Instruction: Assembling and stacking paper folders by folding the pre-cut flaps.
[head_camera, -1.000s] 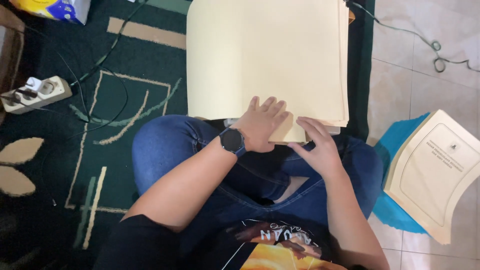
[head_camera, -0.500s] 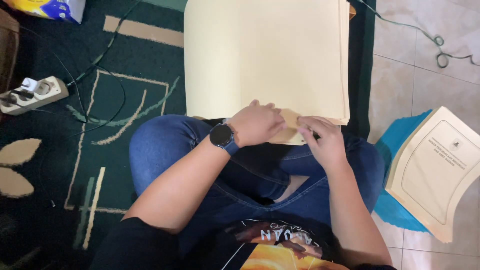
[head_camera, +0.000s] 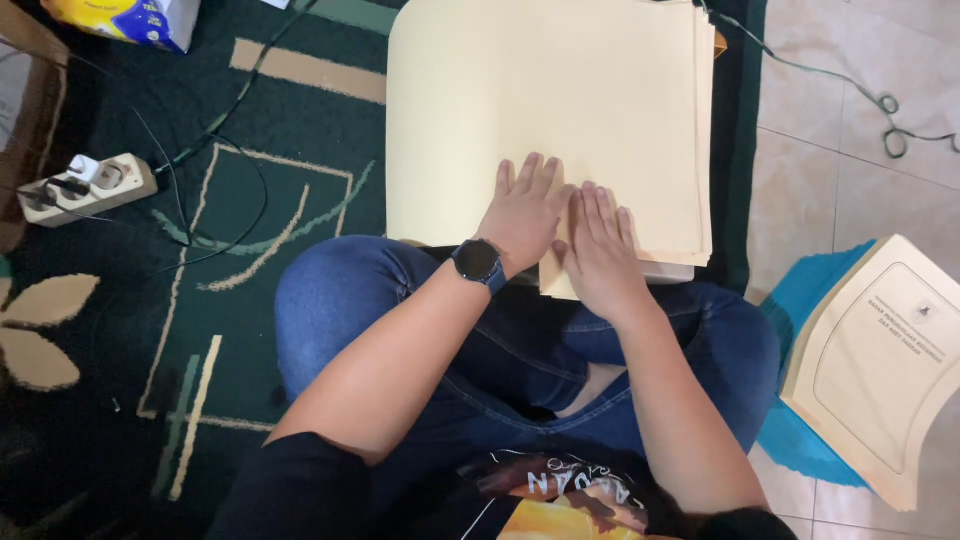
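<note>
A thick stack of cream paper folders (head_camera: 560, 100) lies in front of my crossed legs, its near edge resting on my knees. My left hand (head_camera: 527, 212), with a dark watch on the wrist, lies flat on the near edge of the top folder, fingers stretched out. Right beside it, my right hand (head_camera: 600, 252) also presses flat on the stack, palm down, over a folded lower flap. Neither hand grips anything.
A white power strip (head_camera: 80, 187) with plugs and black cables lies on the green patterned carpet (head_camera: 230, 200) at the left. A printed cream folder (head_camera: 885, 365) rests on a blue folder (head_camera: 800, 310) on the tiled floor at the right. A cable loops at the top right.
Both hands have slid forward onto the stack and flattened; before, the fingers were curled at the folder's near edge, handling the flap.
</note>
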